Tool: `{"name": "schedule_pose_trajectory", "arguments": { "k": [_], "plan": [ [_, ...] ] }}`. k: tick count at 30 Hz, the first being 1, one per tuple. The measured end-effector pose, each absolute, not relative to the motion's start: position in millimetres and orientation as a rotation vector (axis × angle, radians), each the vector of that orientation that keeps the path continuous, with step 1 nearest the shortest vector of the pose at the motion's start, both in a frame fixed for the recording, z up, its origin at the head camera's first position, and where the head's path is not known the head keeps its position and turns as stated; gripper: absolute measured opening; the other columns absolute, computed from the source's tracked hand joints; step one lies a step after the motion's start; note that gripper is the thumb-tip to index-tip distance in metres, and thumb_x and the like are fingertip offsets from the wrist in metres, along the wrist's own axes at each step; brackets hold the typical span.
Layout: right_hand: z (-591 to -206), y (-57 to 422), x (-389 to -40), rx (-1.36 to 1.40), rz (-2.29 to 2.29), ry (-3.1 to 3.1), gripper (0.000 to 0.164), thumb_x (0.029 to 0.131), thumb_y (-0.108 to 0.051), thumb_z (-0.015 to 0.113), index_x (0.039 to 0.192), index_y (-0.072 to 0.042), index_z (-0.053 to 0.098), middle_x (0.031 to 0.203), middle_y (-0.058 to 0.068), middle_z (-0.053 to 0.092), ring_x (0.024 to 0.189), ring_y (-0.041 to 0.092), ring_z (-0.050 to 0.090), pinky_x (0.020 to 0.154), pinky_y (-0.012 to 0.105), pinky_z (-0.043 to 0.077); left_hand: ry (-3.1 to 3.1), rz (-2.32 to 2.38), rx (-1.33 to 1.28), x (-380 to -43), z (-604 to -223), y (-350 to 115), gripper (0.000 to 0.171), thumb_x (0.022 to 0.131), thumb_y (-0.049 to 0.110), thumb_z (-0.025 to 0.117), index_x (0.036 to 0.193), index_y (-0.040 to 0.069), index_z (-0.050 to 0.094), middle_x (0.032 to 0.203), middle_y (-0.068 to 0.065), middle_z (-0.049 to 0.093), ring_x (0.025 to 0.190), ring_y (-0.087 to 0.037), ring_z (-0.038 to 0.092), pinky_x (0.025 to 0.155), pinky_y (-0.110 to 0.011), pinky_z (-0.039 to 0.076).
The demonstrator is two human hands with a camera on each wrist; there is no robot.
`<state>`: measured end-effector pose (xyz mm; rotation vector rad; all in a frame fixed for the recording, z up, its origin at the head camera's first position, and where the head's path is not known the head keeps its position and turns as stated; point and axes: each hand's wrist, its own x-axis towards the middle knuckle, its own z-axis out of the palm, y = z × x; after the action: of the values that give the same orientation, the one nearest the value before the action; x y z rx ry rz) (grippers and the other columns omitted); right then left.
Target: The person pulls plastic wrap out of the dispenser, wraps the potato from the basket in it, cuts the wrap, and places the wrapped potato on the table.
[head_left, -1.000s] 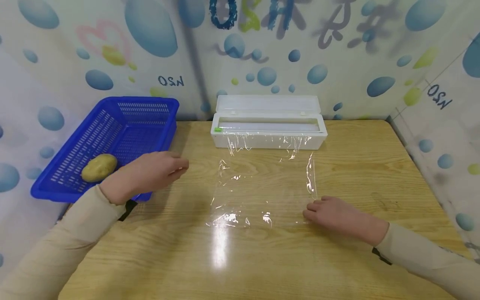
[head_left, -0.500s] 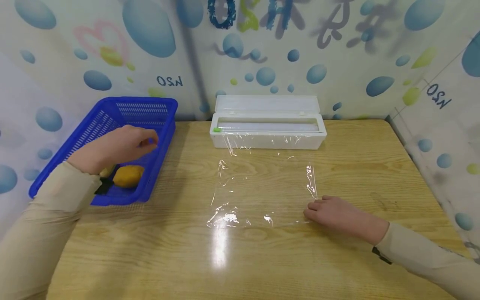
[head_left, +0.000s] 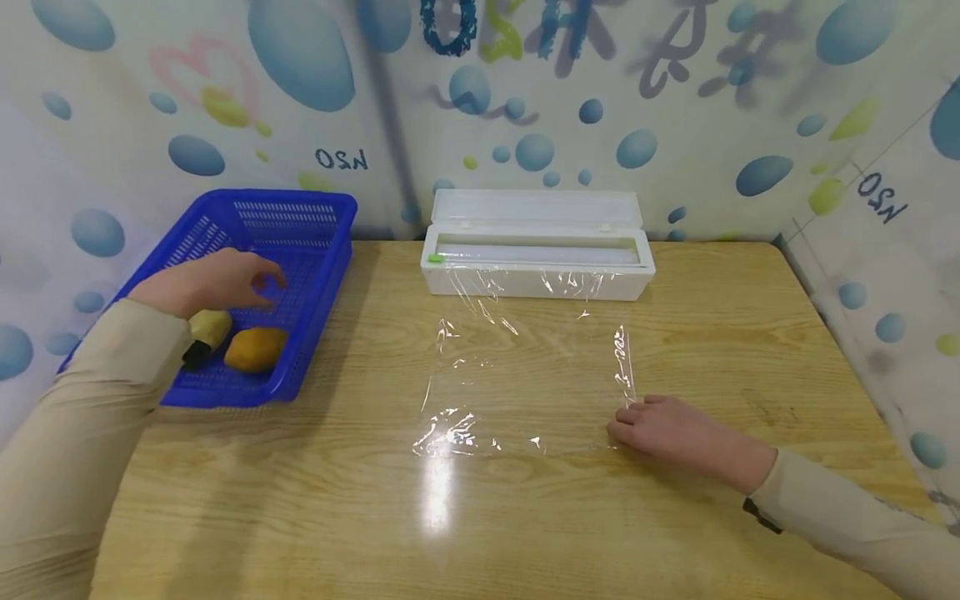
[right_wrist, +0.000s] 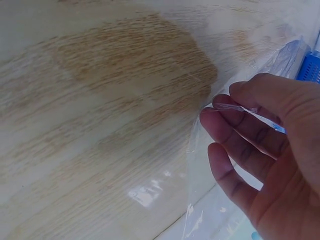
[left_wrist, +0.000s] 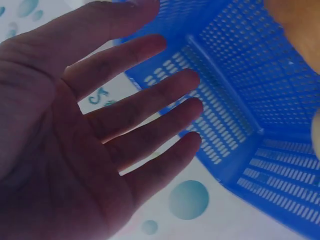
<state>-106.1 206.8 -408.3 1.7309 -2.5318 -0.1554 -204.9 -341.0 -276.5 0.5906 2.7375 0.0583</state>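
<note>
From here, the basket (head_left: 318, 304) at left is deep blue, patterned with slots; in it, the potato (head_left: 212, 328) is pale yellow and the produce (head_left: 257, 349) to its right golden. The table (head_left: 525, 525) is honey-tan with wavy grain. The film (head_left: 540, 375) is clear; the far box (head_left: 540, 285), white with a green tab (head_left: 435, 259). Blue bubbles (head_left: 300, 54) dot the pale wall (head_left: 247, 167).

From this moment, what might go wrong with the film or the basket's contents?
The right hand pinches the clear film near just one corner, so its free edges may curl or cling. The film runs up to the white box, so a hard tug might drag it. The open left hand, at the blue basket, might knock the yellow item.
</note>
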Motion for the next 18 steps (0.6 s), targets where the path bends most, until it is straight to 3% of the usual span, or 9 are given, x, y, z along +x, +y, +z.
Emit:
{"name": "schedule_pose_trajectory", "arguments": {
  "k": [6,11,18],
  "plan": [
    [-411.2,209.0,-105.2,1.723,-0.115,-2.498,0.019,0.077,-0.009,0.074,0.09,-0.012,0.06,0.076,-0.003,0.056,0.067,0.012,0.056,0.059,0.029,0.046,2.627,0.064,0.409,-207.8,-287.3,-349.1,0.044,0.077,0.012,0.076,0.116,-0.004,0.061,0.105,-0.027,0.061,0.098,-0.044,0.055,0.08,-0.057,0.046],
    [-409.3,207.7,-105.7,1.716,-0.105,-2.559,0.021,0.078,-0.006,0.073,0.085,-0.012,0.054,0.073,-0.004,0.052,0.065,0.013,0.052,0.057,0.029,0.044,2.52,0.022,0.245,-204.9,-296.7,-353.0,0.053,0.075,0.02,0.077,0.12,0.0,0.059,0.123,-0.037,0.049,0.111,-0.055,0.045,0.082,-0.065,0.042],
    [-403.3,205.3,-105.4,1.708,-0.092,-2.623,0.02,0.082,-0.007,0.071,0.083,-0.013,0.052,0.072,-0.005,0.05,0.064,0.011,0.05,0.055,0.027,0.04,2.486,0.074,0.156,-197.8,-305.6,-357.0,0.063,0.066,0.022,0.082,0.119,-0.001,0.057,0.121,-0.039,0.047,0.105,-0.053,0.048,0.078,-0.059,0.045]
  ]
}}
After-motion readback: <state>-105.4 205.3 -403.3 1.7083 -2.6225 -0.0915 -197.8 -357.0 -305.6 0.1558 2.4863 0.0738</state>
